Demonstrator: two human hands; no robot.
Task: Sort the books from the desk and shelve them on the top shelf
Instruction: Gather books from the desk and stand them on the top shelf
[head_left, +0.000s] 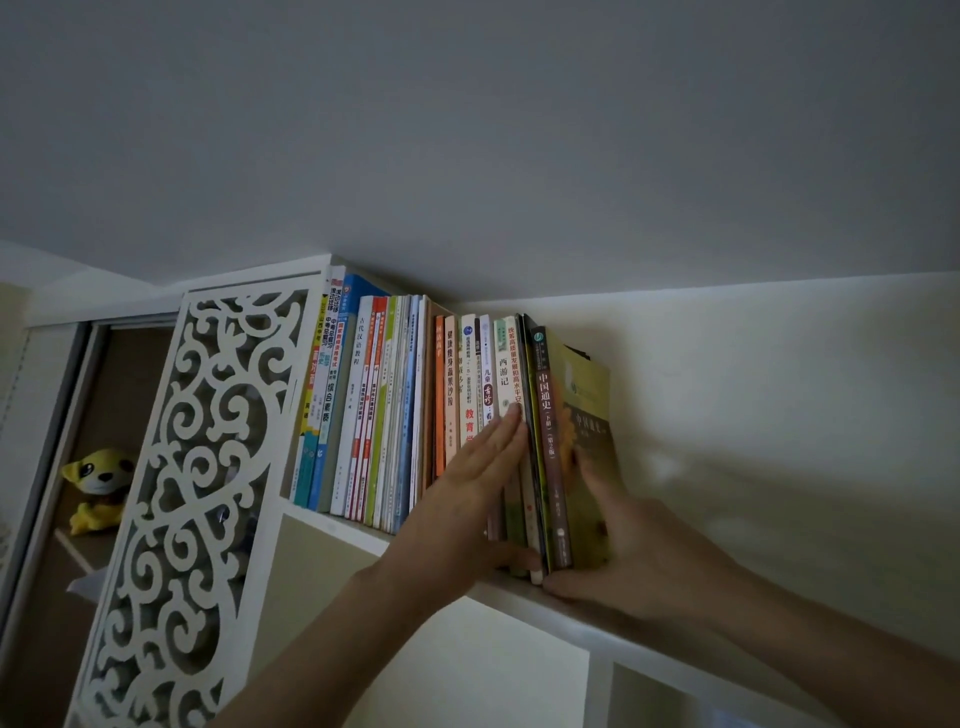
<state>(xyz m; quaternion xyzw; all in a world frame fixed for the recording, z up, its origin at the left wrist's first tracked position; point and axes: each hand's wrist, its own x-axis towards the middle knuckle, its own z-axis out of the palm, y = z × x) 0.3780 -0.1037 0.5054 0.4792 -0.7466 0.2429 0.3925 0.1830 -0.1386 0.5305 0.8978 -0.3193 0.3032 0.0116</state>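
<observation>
On the top shelf (343, 525) a row of books (395, 410) stands upright, spines toward me. To the left of the row is a carved side panel (192, 467), and further left, lower and behind it, a plush toy (96, 488) sits in a cabinet. At the right end of the row stands the last book (576, 457), with the wall (779, 415) to the right of it. My left hand (478, 467) lies flat against the spines just left of this book. My right hand (639, 556) is on its right side, with the thumb at its bottom edge, on the shelf's front rim.

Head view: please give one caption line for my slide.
Left hand presses flat on shelved spines while right hand holds the olive book at the row's end.
</observation>
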